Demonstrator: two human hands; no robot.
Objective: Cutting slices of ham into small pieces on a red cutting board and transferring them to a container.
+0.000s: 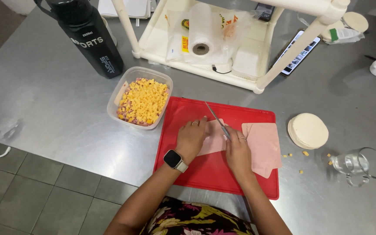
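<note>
We look down from a head-worn camera at a brushed steel table (pixel 44 100). In the centre of the frame lies a red rectangular plastic cutting board (pixel 183 109), and on it a stack of thin pink ham slices (pixel 212 138), pressed flat under the open palm of the left hand (pixel 191 138), which wears a square-faced watch with a pale strap (pixel 173 159). The right hand (pixel 238 152) is closed around the handle of a slim silver kitchen knife (pixel 216 117), its blade angled toward the upper left across the slices. A second stack of pink ham slices (pixel 264 146) lies just right of the hands, loose on the board.

We judge the ham soft, limp and slightly slippery, light enough to slide, so it is best held by flat pressure from above, with fingertips kept away from the blade.

At the upper left of the board sits a clear plastic tub of diced yellow cheese and ham cubes (pixel 141 102). A black sports bottle (pixel 90 37) stands at the upper left of the frame, a stack of pale round dough discs (pixel 308 130) at the right, and a clear glass mug (pixel 362 164) at the lower right.

The knife handle is hidden inside the right fist, and where the edge meets the ham is hard to make out
</note>
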